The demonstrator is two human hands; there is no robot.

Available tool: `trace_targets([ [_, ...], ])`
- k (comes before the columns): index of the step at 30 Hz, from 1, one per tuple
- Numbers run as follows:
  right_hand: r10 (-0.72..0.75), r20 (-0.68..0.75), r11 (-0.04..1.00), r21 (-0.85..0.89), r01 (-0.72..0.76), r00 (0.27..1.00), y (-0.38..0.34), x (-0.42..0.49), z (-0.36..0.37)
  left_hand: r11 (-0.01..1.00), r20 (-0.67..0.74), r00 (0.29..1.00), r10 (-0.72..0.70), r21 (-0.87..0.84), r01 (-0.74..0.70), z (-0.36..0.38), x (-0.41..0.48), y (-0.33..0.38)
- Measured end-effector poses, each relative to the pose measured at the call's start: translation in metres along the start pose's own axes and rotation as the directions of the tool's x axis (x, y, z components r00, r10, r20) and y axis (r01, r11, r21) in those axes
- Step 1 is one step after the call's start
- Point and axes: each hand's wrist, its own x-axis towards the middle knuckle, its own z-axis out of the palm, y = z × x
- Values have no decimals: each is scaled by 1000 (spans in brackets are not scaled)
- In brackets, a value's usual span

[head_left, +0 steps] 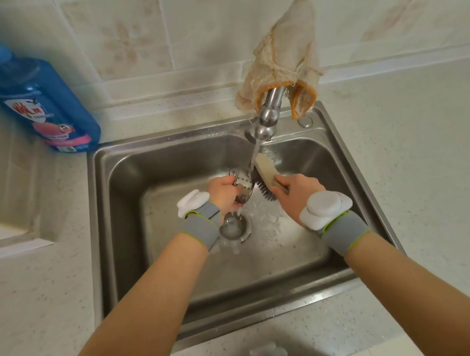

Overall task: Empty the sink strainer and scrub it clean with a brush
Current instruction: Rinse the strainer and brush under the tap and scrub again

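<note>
My left hand (224,193) grips the metal perforated sink strainer (243,183) over the middle of the steel sink (130,226), tilted on its side under the running water. My right hand (300,191) holds a scrub brush (267,177) with a pale back and dark bristles; the bristles lie against the strainer's right side. Water falls from the faucet (267,119) onto both and splashes around the open drain (234,227) below my left wrist.
A blue pump bottle of soap (41,107) stands on the counter at the sink's back left corner. A worn cloth (281,55) hangs over the faucet. Speckled countertop surrounds the sink, with a tiled wall behind.
</note>
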Motion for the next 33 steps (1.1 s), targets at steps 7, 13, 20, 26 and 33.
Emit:
trace_targets([
  [7, -28, -19, 999, 14, 28, 999, -3, -3, -4, 992, 10, 1000, 20, -126, -18, 4, -5, -1],
  [13, -59, 17, 998, 3, 59, 998, -1, -8, -4, 964, 13, 982, 187, 189, -186, -2, -2, -6],
  [20, -119, 10, 992, -37, 120, 993, -4, -13, -2, 964, 23, 979, 205, 171, -206, 2, 4, -7],
  [26, -118, 47, 990, -70, 121, 992, -8, -15, 1, 963, 22, 981, 194, 185, -194, -1, 4, -13],
  [33, -128, 31, 989, -72, 130, 991, -8, -14, 5, 926, 34, 963, 269, 267, -268, -4, -2, -9],
])
